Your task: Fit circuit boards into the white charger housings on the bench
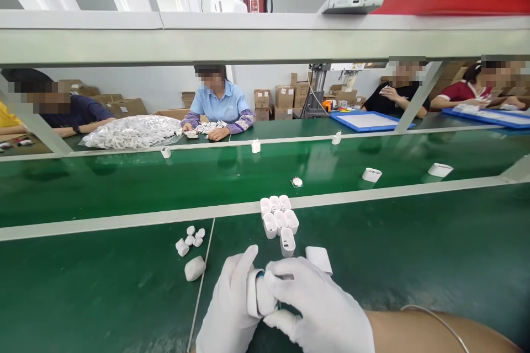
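Observation:
My left hand (232,298), in a white glove, is closed around a white plastic charger housing (252,293) near the front of the bench. My gloved right hand (317,300) pinches a rounded white charger part (265,297) at the open side of that housing. A small blue bit shows between the two; the rest of the inside is hidden by fingers. Just beyond my hands stand several open white housings (287,242) in a cluster. A larger flat white piece (318,259) lies beside my right hand.
Small white lumps (189,240) and a bigger one (195,268) lie to the left. Past a pale rail, a green conveyor belt (207,176) carries spaced white parts (371,175). People sit opposite, near a bag of white parts (132,131) and blue trays (368,121). A shelf (265,44) crosses overhead.

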Tool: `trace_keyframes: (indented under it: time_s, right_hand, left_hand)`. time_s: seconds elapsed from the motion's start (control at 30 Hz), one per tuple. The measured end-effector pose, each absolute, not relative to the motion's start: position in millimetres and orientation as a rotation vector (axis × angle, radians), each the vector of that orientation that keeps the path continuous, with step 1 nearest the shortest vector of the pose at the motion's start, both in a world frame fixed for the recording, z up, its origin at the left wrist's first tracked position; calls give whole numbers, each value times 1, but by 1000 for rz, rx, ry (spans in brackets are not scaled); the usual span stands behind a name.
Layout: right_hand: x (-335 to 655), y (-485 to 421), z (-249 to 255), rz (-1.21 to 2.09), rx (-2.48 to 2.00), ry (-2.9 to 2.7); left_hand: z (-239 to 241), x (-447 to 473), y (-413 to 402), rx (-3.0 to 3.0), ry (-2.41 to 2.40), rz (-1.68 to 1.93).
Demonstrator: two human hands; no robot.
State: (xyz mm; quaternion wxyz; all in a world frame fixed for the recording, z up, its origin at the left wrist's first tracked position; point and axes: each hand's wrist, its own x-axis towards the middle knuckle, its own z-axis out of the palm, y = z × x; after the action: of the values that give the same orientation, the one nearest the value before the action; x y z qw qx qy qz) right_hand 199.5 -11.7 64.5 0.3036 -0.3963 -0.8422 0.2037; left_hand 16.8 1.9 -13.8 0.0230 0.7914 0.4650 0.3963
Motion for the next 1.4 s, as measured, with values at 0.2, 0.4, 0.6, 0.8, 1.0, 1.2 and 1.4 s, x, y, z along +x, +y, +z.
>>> trace_keyframes:
  time_s: [0.2,0.4,0.6,0.8,1.0,1.2,1.4]
  right_hand:
    - [188,-18,40,378,-1239,-2252]
    - [195,-12,39,595,-917,-2109]
    - [206,8,54,1130,-1083,-1953]
    - [206,15,53,1409,-929,-1882]
    - [204,18,58,1213,-960,-2125]
    - [207,27,54,993,-912,-2251]
    - [225,53,79,788,-877,-2375]
  left_hand:
    - [-12,15,5,2252,1303,1181]
    - [2,21,8,2123,1221,1005]
    - [21,23,1,1924,970,609]
    - [3,19,0,1919,1125,447]
    - [1,16,-2,1833,1114,512]
    - [2,29,6,1721,1011,684]
    - [4,37,36,1921,1266,880]
